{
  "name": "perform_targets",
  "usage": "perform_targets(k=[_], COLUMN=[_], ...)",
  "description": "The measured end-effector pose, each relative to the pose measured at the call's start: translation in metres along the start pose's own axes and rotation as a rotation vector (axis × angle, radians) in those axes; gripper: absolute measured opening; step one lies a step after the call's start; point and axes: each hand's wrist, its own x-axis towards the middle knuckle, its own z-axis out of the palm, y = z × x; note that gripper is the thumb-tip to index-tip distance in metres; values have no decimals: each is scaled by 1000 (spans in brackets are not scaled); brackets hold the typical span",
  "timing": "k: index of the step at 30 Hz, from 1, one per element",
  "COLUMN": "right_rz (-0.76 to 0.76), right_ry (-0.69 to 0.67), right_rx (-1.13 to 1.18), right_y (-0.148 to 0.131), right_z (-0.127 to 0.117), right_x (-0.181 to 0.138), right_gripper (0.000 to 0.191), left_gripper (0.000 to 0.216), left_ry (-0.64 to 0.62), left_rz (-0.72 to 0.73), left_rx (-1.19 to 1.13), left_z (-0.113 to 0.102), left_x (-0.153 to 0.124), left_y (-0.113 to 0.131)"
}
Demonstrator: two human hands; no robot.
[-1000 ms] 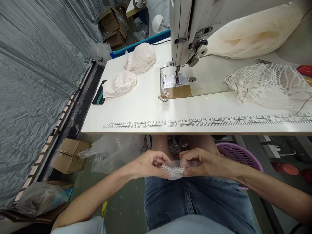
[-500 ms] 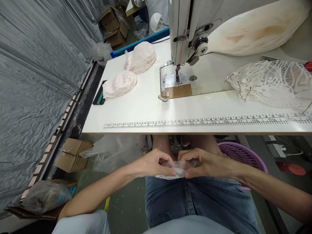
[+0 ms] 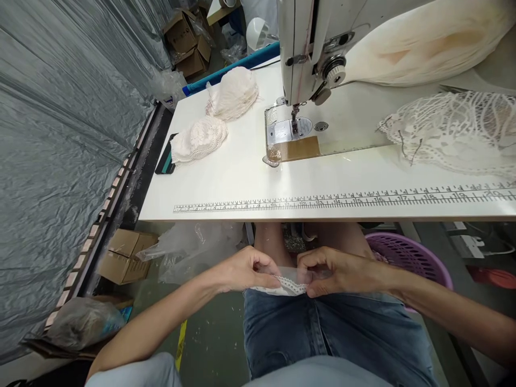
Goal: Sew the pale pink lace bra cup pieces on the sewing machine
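Note:
Over my lap, in front of the table edge, a small piece of white lace-edged fabric [image 3: 291,286] is stretched between my two hands. My left hand [image 3: 252,271] pinches its left end between thumb and fingers. The right end is pinched by my right hand [image 3: 334,271]. Between them the scalloped lace edge shows, with sheer material above it; the rest is hidden by my fingers. Beyond my hands stands a sewing machine [image 3: 302,54], its needle and presser foot [image 3: 295,121] over the metal plate.
On the white table [image 3: 226,183], two stacks of white lace pieces [image 3: 199,140] lie at left, one behind the other. White lace fabric [image 3: 455,131] lies at right near scissors. A printed ruler [image 3: 322,202] runs along the front edge. A purple basket [image 3: 419,263] stands below right.
My hands have drawn slightly apart, my left hand moving left, so more of the lace edge shows between them. The view has shifted a little.

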Motion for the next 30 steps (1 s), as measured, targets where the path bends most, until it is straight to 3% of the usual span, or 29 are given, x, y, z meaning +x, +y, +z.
perform_targets(k=[7, 11, 19, 24, 30], right_rz=[7, -6, 34, 46, 30], right_ry=[-17, -45, 59, 45, 46], right_rx=[-34, -32, 94, 84, 32], right_y=[-7, -12, -8, -17, -32], right_z=[-4, -7, 11, 12, 6], right_x=[-1, -3, 18, 21, 15], right_gripper=[23, 23, 29, 26, 25], left_gripper=[19, 19, 26, 23, 21], left_ry=[8, -8, 27, 15, -30], left_rz=[79, 40, -33, 30, 98], left_rx=[56, 30, -107, 47, 170], left_z=[-3, -1, 0, -4, -5], left_x=[-6, -5, -4, -8, -9], left_y=[0, 2, 2, 6, 27])
